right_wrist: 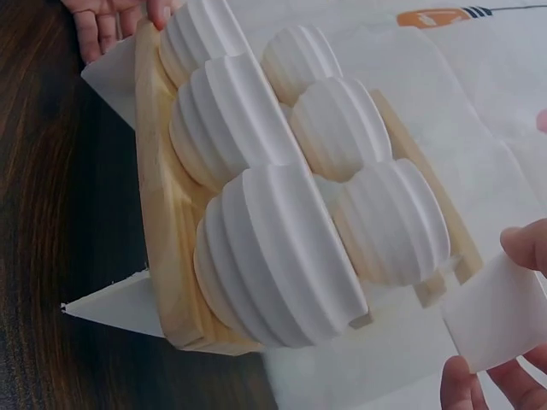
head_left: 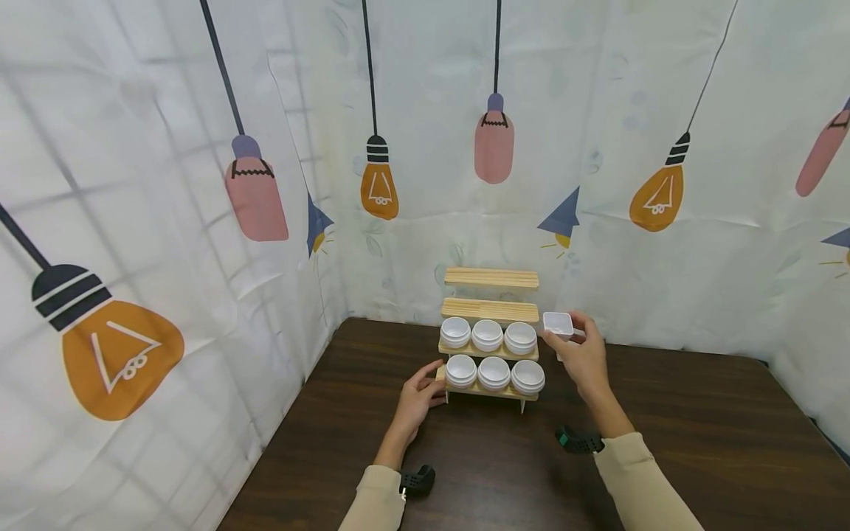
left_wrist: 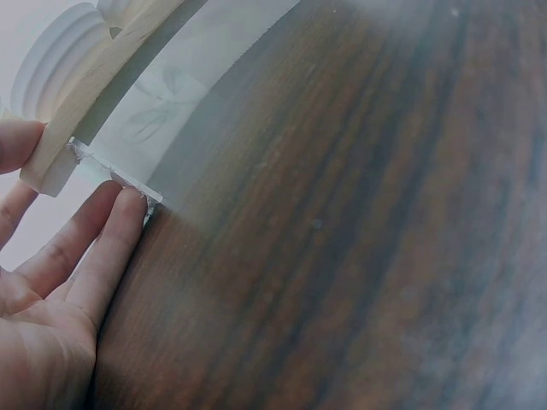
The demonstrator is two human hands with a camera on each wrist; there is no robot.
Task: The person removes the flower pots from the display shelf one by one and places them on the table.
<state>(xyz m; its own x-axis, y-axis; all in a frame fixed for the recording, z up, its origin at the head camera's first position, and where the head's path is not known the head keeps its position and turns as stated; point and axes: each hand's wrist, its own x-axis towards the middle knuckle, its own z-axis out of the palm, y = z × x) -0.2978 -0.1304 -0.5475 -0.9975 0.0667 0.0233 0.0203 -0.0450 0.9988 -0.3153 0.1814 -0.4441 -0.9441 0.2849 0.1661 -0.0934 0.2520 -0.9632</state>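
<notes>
A four-tier wooden rack [head_left: 490,310] stands on the dark table. Its two lower shelves each carry three white ribbed bowls [head_left: 493,372]; the two upper shelves are bare. My left hand [head_left: 437,383] pinches the left end of the bottom shelf, thumb above and fingers below, as the left wrist view shows on the shelf end [left_wrist: 64,145]. My right hand [head_left: 566,330] holds a small white square cup [head_left: 558,323] just off the right end of the third shelf. In the right wrist view the cup [right_wrist: 489,303] sits between my fingertips [right_wrist: 526,248], beside the bowls [right_wrist: 273,265].
The dark wooden table [head_left: 697,428] spreads out around the rack. White curtains printed with light bulbs [head_left: 378,188] close it in at the back and on both sides. A black wrist device [head_left: 578,441] is strapped to each sleeve.
</notes>
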